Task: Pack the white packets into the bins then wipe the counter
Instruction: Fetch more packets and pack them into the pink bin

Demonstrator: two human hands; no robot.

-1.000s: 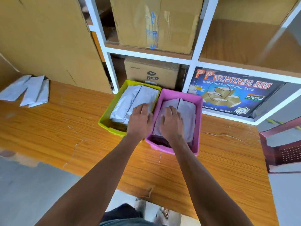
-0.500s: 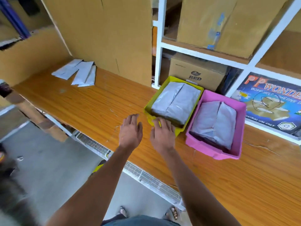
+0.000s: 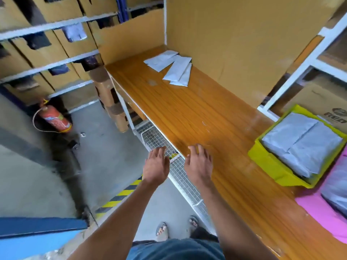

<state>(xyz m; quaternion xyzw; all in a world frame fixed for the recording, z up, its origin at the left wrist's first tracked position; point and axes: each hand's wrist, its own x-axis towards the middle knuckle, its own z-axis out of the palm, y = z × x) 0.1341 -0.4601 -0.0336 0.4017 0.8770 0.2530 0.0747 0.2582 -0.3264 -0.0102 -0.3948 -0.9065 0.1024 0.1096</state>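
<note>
Left hand (image 3: 156, 167) hovered off the near edge of the worktop (image 3: 197, 113), right hand (image 3: 199, 164) just above it, both empty with fingers loosely spread. Loose white packets (image 3: 171, 66) lay at the far end. Packed yellow bin (image 3: 272, 162) and pink bin (image 3: 319, 211) sat at right.

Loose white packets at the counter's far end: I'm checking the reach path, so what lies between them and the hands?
In the head view, only bare wooden counter lies between the loose white packets and the left hand and right hand.
</note>
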